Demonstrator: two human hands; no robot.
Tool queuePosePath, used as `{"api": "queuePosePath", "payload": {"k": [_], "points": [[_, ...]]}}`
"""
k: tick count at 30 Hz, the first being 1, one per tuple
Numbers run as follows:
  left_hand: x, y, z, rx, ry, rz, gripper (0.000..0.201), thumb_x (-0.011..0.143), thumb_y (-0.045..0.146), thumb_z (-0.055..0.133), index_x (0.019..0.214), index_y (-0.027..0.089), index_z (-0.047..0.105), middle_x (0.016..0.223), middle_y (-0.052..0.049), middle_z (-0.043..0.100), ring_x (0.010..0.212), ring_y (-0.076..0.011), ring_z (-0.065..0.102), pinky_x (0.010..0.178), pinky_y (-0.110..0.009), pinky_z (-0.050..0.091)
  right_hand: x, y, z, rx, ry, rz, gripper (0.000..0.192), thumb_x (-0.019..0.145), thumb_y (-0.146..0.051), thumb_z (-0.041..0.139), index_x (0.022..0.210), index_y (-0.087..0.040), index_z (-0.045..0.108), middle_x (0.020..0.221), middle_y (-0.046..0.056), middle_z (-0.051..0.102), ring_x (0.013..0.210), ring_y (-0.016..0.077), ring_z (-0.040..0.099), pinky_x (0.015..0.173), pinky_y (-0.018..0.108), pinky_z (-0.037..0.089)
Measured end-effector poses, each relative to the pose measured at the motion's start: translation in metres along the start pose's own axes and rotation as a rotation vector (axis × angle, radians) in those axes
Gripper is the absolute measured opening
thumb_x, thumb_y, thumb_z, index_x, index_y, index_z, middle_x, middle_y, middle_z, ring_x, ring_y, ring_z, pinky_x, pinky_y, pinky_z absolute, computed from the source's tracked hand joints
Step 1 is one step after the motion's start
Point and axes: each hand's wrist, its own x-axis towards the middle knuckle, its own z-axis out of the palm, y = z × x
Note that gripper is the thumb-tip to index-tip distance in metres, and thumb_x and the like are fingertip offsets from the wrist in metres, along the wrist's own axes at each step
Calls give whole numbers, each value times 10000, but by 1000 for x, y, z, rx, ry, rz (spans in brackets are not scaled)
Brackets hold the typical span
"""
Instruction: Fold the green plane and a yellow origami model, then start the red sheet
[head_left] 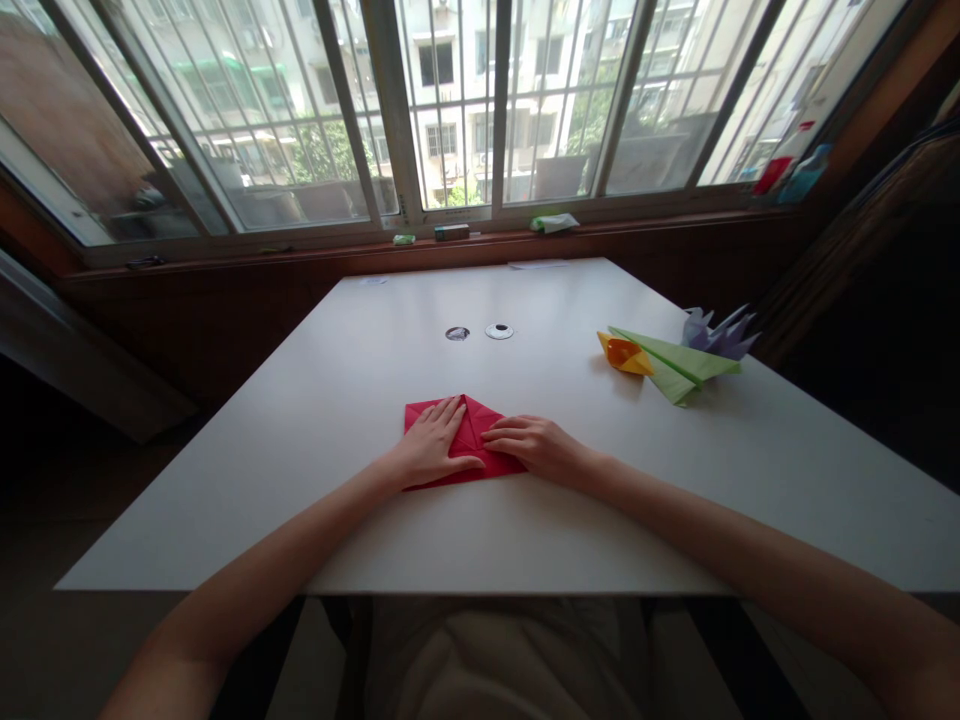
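Red paper, creased and partly folded, lies flat on the white table, near its front edge and about midway across. We see both hands resting on the sheet. The left hand lies palm down on the left half of the paper, fingers stretched forward and slightly spread, thumb pointing right along the near edge. The right hand lies flat on the right side, its fingers held close together and pointing left, the fingertips touching the paper near the middle fold; neither hand pinches anything that we can tell.

Farther away on the right side of the table sit three folded paper pieces close together: an orange one, a green one just beside it, and a purple one behind. Two small round marks show near the table's middle. Beyond the far edge runs a wooden window sill bearing a few small items, under barred windows.
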Motion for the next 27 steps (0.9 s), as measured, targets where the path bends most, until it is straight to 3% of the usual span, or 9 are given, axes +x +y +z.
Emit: {"api": "queuePosePath", "payload": {"k": [27], "points": [[0, 0, 1, 28, 4, -1, 981, 738, 765, 307, 1424, 73, 189, 1509, -150, 106, 1402, -271, 89, 1140, -408, 135, 1, 2, -1, 24, -39, -11, 292, 907, -160, 418, 1122, -137, 614, 1121, 59, 666, 1048, 191, 604, 891, 339, 510]]}}
